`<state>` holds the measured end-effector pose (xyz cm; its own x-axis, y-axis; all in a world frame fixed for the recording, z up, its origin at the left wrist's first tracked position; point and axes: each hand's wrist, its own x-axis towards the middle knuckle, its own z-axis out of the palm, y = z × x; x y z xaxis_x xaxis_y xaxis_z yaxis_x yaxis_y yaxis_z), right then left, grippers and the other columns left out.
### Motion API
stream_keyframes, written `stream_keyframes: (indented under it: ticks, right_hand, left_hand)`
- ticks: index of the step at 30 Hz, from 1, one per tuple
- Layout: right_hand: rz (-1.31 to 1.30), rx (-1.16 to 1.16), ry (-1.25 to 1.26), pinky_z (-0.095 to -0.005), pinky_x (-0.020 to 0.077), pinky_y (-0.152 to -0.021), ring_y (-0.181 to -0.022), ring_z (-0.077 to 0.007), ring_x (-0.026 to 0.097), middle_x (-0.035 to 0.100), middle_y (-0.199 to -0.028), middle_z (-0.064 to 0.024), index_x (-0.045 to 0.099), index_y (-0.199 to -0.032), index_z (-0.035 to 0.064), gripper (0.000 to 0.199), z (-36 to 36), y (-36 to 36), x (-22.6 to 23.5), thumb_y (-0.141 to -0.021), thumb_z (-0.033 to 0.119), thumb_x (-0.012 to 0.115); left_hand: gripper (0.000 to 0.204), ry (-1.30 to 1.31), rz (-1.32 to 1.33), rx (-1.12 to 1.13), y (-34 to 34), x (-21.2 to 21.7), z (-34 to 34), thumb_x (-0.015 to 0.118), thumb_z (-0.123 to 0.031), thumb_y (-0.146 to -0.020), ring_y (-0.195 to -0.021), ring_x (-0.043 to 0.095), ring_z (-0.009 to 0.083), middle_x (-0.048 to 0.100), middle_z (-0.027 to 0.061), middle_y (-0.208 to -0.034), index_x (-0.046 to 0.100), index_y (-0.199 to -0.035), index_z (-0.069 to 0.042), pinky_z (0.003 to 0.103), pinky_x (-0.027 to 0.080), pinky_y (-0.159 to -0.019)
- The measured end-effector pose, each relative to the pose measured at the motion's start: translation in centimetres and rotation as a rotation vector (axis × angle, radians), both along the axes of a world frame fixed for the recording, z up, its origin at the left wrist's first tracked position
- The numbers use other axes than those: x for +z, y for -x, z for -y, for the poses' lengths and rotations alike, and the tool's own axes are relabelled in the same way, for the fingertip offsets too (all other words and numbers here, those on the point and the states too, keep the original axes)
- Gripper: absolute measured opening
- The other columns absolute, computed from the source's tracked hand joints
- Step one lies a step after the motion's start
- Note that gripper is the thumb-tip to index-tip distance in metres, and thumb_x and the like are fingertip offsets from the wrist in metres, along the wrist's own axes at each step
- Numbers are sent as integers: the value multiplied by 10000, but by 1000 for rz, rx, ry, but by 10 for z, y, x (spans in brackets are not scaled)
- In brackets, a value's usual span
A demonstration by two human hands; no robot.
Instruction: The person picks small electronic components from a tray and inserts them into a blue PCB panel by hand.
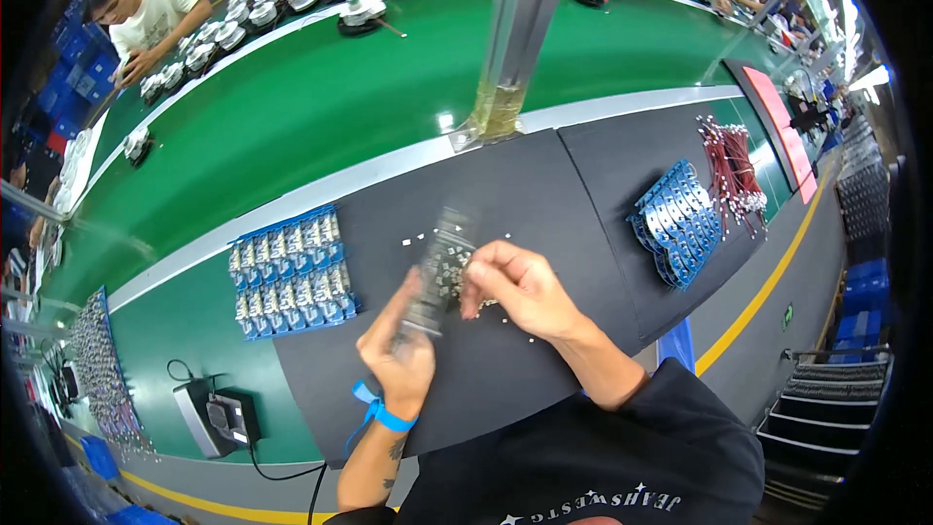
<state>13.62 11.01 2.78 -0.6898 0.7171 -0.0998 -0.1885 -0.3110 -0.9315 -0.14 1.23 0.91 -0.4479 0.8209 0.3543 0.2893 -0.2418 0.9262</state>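
Observation:
Near the middle of the black mat, my left hand [400,355], with a blue band at its wrist, grips a long grey strip [428,303] by its lower end. The strip stands tilted and is smeared by motion, so its exact kind does not show. Just right of it my right hand [525,294] has thumb and fingers pinched together close to the strip; whatever lies between the fingertips is too small to make out. Small white parts [453,275] lie heaped beside the strip and partly behind my right fingers, with a few scattered around.
Populated blue circuit boards [293,274] lie left; blue board panels [680,224] and red-wire bundles [734,170] lie right. A black-and-grey device [233,420] trails a cable at lower left. Beyond the mat [515,384], a metal post [525,29] rises beside the green conveyor [389,87] carrying round parts.

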Motion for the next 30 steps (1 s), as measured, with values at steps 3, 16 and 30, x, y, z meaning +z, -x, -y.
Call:
stream_keyframes:
  ticks: [3, 16, 30]
  right_hand:
    - [2, 79, 12, -248, 493, -608, -662, -123, 598, 598, -737, -51, 527, -919, 0, 163, 4, 10, -2, -915, 163, 535]
    - [-88, -245, -207, -216, 444, -523, -579, -99, 548, 586, -718, -59, 581, -916, -28, 90, 2, 6, 2, -884, 52, 556]
    - [-224, -205, 112, -239, 454, -442, -520, -133, 555, 588, -719, -72, 509, -847, 27, 154, 2, 4, 14, -914, 165, 527]
  left_hand:
    - [201, 92, 297, 438, 8, 3, -1, 575, 29, -846, -847, 602, 166, 623, 114, -975, 585, -1035, 99, 297, 506, -774]
    - [305, 67, -23, 36, -5, -3, 2, 636, 83, -700, -966, 633, 282, 638, 208, -1023, 616, -1004, 76, 307, 491, -820]
    - [407, -90, -240, -86, 10, -4, 2, 674, -49, -705, -1062, 571, 339, 598, 198, -1113, 588, -1090, 51, 399, 465, -910]
